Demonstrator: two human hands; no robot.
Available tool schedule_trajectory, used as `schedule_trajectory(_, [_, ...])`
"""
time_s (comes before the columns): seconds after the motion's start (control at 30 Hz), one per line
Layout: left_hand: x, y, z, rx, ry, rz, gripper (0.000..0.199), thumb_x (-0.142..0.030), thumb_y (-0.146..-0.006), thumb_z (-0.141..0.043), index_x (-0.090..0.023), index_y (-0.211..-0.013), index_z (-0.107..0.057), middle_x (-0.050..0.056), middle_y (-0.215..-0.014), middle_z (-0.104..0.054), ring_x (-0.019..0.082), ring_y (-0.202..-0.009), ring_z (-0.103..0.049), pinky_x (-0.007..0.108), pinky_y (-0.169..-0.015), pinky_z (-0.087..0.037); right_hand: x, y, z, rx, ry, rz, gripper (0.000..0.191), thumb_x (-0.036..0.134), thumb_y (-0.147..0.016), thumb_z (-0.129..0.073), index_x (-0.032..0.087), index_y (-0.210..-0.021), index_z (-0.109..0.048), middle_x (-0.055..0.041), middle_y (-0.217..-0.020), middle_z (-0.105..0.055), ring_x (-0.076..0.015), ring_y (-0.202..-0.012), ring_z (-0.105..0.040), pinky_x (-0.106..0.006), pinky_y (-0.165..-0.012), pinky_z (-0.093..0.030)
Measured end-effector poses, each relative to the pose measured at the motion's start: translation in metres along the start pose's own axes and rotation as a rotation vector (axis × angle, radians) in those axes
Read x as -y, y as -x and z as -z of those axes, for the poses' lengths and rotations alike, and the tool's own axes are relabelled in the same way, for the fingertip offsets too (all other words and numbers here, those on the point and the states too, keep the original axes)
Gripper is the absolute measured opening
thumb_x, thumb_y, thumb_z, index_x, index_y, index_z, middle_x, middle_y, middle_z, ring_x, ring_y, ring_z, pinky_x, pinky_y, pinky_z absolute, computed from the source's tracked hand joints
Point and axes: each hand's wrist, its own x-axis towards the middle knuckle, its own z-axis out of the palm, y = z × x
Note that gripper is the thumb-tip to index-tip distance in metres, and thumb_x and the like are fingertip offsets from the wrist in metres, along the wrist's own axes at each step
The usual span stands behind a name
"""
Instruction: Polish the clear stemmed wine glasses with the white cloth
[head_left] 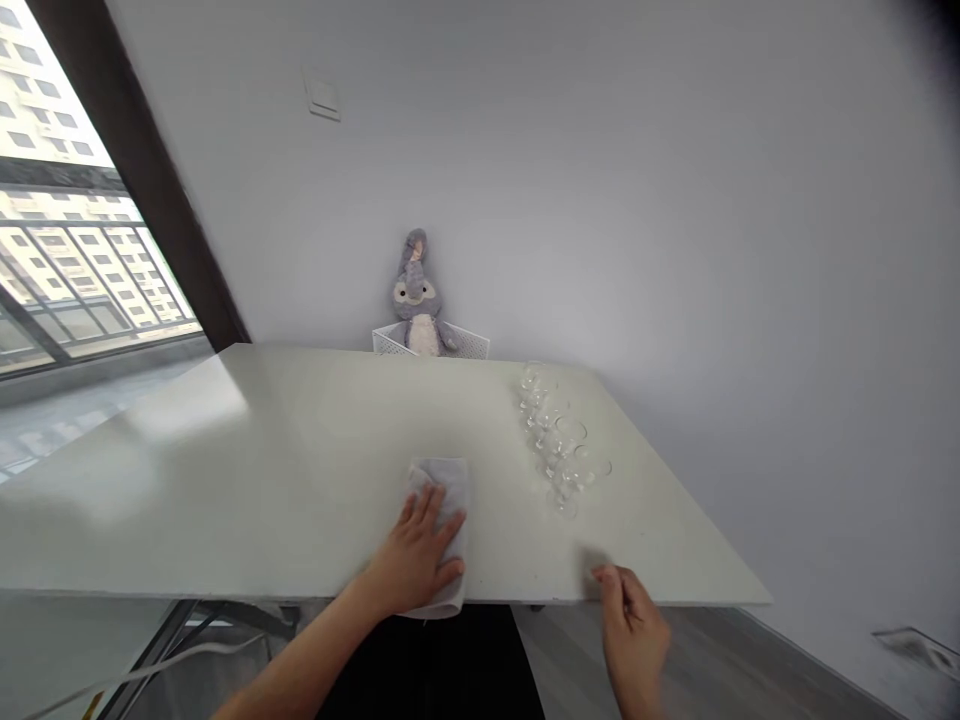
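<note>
Nearest, the right hand, loosely clenched, hovers by the white table's near edge. To its left, the left hand, spread unclenched, rests on a folded white cloth, left of clear drinking glasses.

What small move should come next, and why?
Perhaps slide the rectangular white cloth slightly forward with the left hand: that hand rests spread on it, the cloth's near end overhangs the edge of the white tabletop, and the row of clear glasses stands apart to the right.
</note>
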Motion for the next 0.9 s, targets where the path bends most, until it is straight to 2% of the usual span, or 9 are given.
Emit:
schedule_trajectory(0.17, [-0.042, -0.029, -0.002, 0.084, 0.131, -0.198, 0.067, -0.058, -0.079, -0.035, -0.025, -0.136, -0.024, 0.011, -0.146, -0.005, 0.032, -0.131, -0.012, 0.046, -0.104, -0.012, 0.008, 0.046, -0.015, 0.401, -0.285, -0.241, 0.045, 0.057, -0.076, -0.046, 0.017, -0.061, -0.059, -0.0017, -0.051, -0.053, -0.0137, -0.048, -0.048, -0.024, -0.049, -0.037])
schedule_trajectory(0.27, [-0.058, -0.035, 0.000, 0.101, 0.190, -0.331, 0.076, -0.064, -0.074, -0.037, -0.023, -0.136, -0.024, 0.012, -0.146, -0.004, 0.032, -0.132, -0.010, 0.046, -0.105, -0.010, 0.014, 0.063, -0.027, 0.547, -0.644, -0.506, 0.049, 0.060, -0.074, -0.047, 0.015, -0.076, -0.065, -0.0077, -0.071, -0.064, -0.0191, -0.067, -0.058, -0.026, -0.054, -0.044])
schedule_trajectory(0.33, [-0.067, -0.037, 0.003, 0.114, 0.225, -0.410, 0.079, -0.066, -0.072, -0.038, -0.022, -0.136, -0.024, 0.012, -0.146, -0.006, 0.032, -0.132, -0.009, 0.045, -0.105, -0.009, 0.023, 0.067, -0.034, 0.559, -0.926, -0.648, 0.048, 0.058, -0.075, -0.047, 0.017, -0.094, -0.064, -0.0085, -0.093, -0.064, -0.0218, -0.088, -0.058, -0.030, -0.067, -0.048])
schedule_trajectory(0.43, [-0.076, -0.038, 0.012, 0.164, 0.311, -0.491, 0.082, -0.063, -0.073, -0.040, -0.018, -0.138, -0.019, 0.013, -0.145, -0.010, 0.030, -0.132, -0.009, 0.043, -0.107, -0.008, 0.034, 0.066, -0.042, 0.460, -1.209, -0.767, 0.041, 0.052, -0.078, -0.048, 0.026, -0.108, -0.058, -0.0025, -0.115, -0.057, -0.0190, -0.112, -0.046, -0.032, -0.086, -0.043])
schedule_trajectory(0.6, [-0.080, -0.041, 0.033, 0.342, 0.642, -0.504, 0.083, -0.057, -0.074, -0.047, -0.015, -0.138, -0.015, 0.013, -0.142, -0.023, 0.028, -0.131, -0.018, 0.041, -0.107, -0.013, 0.033, 0.066, -0.043, 0.466, -1.286, -0.808, 0.034, 0.044, -0.074, -0.058, 0.025, -0.102, -0.061, -0.0028, -0.113, -0.059, -0.0189, -0.111, -0.047, -0.031, -0.091, -0.040])
schedule_trajectory(0.67, [-0.083, -0.046, 0.037, 0.384, 0.834, -0.458, 0.078, -0.053, -0.074, -0.051, -0.018, -0.137, -0.022, 0.012, -0.139, -0.031, 0.027, -0.127, -0.028, 0.040, -0.105, -0.021, 0.029, 0.067, -0.038, 0.514, -1.260, -0.818, 0.032, 0.041, -0.071, -0.063, 0.019, -0.094, -0.064, -0.0070, -0.102, -0.063, -0.0223, -0.102, -0.054, -0.033, -0.085, -0.042])
schedule_trajectory(0.73, [-0.089, -0.054, 0.035, 0.322, 1.069, -0.330, 0.060, -0.047, -0.076, -0.052, -0.020, -0.128, -0.041, 0.010, -0.132, -0.042, 0.025, -0.121, -0.038, 0.037, -0.101, -0.028, 0.025, 0.066, -0.030, 0.567, -1.221, -0.847, 0.031, 0.037, -0.065, -0.068, 0.015, -0.088, -0.065, -0.0089, -0.090, -0.066, -0.0243, -0.089, -0.059, -0.035, -0.078, -0.045])
schedule_trajectory(0.8, [-0.098, -0.066, 0.029, 0.158, 1.357, -0.078, 0.039, -0.044, -0.080, -0.046, -0.018, -0.106, -0.058, 0.011, -0.115, -0.056, 0.023, -0.107, -0.051, 0.036, -0.094, -0.036, 0.023, 0.062, -0.020, 0.596, -1.197, -0.846, 0.034, 0.033, -0.060, -0.072, 0.015, -0.087, -0.064, -0.0084, -0.084, -0.067, -0.0241, -0.079, -0.061, -0.035, -0.074, -0.045])
schedule_trajectory(0.9, [-0.112, -0.091, 0.017, -0.072, 1.820, 0.439, 0.038, -0.047, -0.082, -0.041, -0.017, -0.099, -0.056, 0.009, -0.090, -0.063, 0.019, -0.082, -0.060, 0.034, -0.080, -0.045, 0.023, 0.049, -0.002, 0.536, -1.175, -0.800, 0.044, 0.030, -0.058, -0.074, 0.017, -0.098, -0.061, -0.0071, -0.088, -0.067, -0.0235, -0.078, -0.062, -0.035, -0.073, -0.045])
